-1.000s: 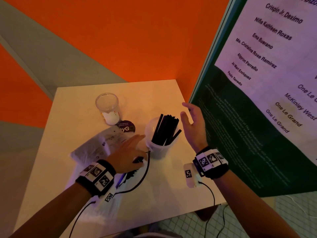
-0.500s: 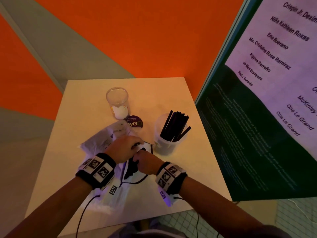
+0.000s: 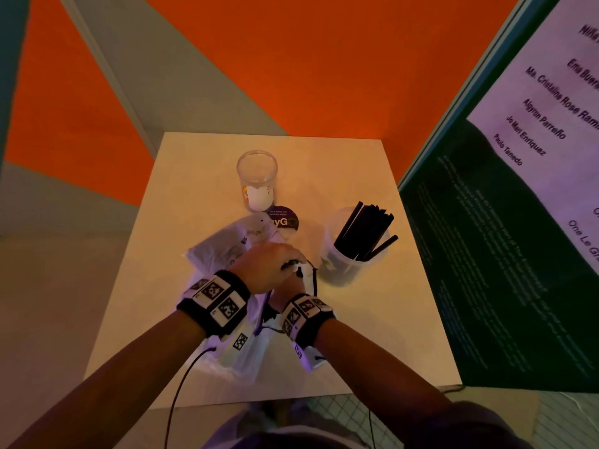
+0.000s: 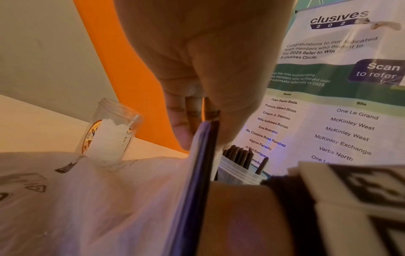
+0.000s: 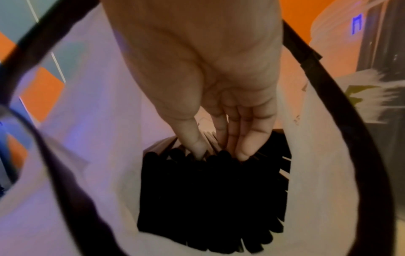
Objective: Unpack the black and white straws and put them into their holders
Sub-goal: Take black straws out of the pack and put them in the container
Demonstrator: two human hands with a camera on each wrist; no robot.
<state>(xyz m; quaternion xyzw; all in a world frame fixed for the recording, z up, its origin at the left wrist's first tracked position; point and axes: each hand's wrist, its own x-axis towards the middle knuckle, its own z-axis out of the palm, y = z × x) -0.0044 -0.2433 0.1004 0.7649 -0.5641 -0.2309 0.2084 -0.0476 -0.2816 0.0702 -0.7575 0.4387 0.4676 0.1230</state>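
Spread beside the right cup [image 3: 353, 254] a second ago, the right hand [image 5: 208, 78] is now inside the bag [image 5: 98, 155], fingers narrowed onto its black straws [image 5: 208, 190], so another batch seems due. The left hand [image 3: 265, 267] pinches the bag's rim. Two cups counting the far cup [image 3: 257, 179], one packet [image 3: 223, 247]; straws uncountable.

Black straws [image 5: 210, 190], white bag [image 5: 105, 155]

On the head view my right hand [image 3: 286, 288] is mostly hidden under my left hand [image 3: 265, 269], fingers out of sight. Right wrist view now: fingertips [image 5: 243, 152] buried among the black straws [image 5: 208, 199] down in the bag [image 5: 98, 155]. Gripping any? I can't tell.
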